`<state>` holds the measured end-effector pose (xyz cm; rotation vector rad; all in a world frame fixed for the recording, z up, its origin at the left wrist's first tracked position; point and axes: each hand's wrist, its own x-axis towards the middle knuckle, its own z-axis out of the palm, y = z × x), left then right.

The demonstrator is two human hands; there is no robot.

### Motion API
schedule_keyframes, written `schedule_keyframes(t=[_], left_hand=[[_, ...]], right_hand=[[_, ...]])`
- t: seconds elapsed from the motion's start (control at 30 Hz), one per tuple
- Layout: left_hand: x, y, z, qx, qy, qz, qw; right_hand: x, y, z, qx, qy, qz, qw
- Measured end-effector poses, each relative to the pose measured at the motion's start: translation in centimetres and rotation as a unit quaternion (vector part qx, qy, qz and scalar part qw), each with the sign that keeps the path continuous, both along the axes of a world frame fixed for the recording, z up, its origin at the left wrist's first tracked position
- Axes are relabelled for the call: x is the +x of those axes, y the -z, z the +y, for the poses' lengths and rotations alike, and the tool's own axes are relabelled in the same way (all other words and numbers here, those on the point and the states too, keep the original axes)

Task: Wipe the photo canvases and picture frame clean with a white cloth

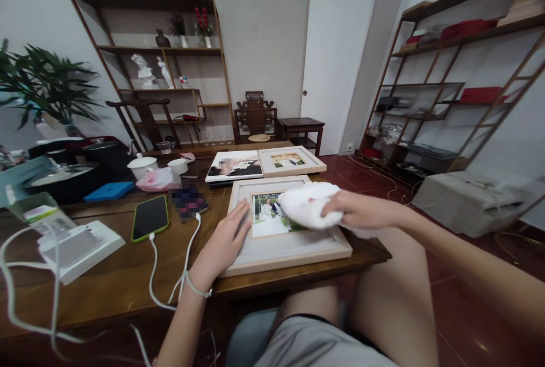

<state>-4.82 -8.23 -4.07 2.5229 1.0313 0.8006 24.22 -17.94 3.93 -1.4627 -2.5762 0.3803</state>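
Observation:
A light wooden picture frame [289,262] with a wedding photo [266,219] lies flat at the near edge of the brown table. My left hand [225,239] rests on its left side, fingers stretched out over the border. In my right hand [347,208] is a bunched white cloth [313,205], which lies over the upper right of the photo and hides part of it. Just behind are a second framed picture [313,157] and a photo panel [219,171] with a dark-clothed figure on it.
Left of the frame lie a green-cased phone [150,219], white charging cables [155,276] and an opened white box [85,247]. Farther back stand a white teapot [142,166], a pink-and-white plastic bag [157,179] and a blue flat case [109,191]. A grey covered block [468,202] sits on the floor at right.

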Motion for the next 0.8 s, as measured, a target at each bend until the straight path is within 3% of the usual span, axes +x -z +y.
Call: schedule_keyframes(t=[0.07,0.17,0.23,0.33,0.4,0.5,0.63,0.8], left_hand=[[0.0,-0.1,-0.1,-0.002,-0.002,0.003,1.000],[0.0,-0.1,-0.3,-0.003,-0.012,0.014,1.000],[0.0,-0.1,-0.3,-0.007,-0.016,0.020,1.000],[0.0,-0.1,-0.3,-0.014,-0.019,0.018,1.000],[0.0,-0.1,-0.2,-0.014,-0.020,0.019,1.000],[-0.1,-0.1,-0.1,-0.012,-0.017,0.027,0.999],[-0.2,-0.1,0.0,-0.010,-0.010,0.029,0.999],[-0.1,-0.1,-0.1,-0.014,-0.013,0.027,0.999]], right_hand=[[1.6,-0.7,1.6,0.071,0.089,0.049,0.992],[2.6,-0.9,4.9,0.227,0.256,0.057,0.938],[1.8,-0.6,7.3,0.297,0.287,0.034,0.910],[-1.2,0.4,10.4,0.326,0.191,-0.013,0.926],[-3.8,1.2,11.9,0.299,0.072,-0.070,0.949],[-7.4,2.4,13.0,0.239,-0.066,-0.143,0.958],[-8.8,3.1,12.8,0.208,-0.077,-0.160,0.962],[-5.1,2.7,11.3,0.176,-0.026,-0.184,0.967]])
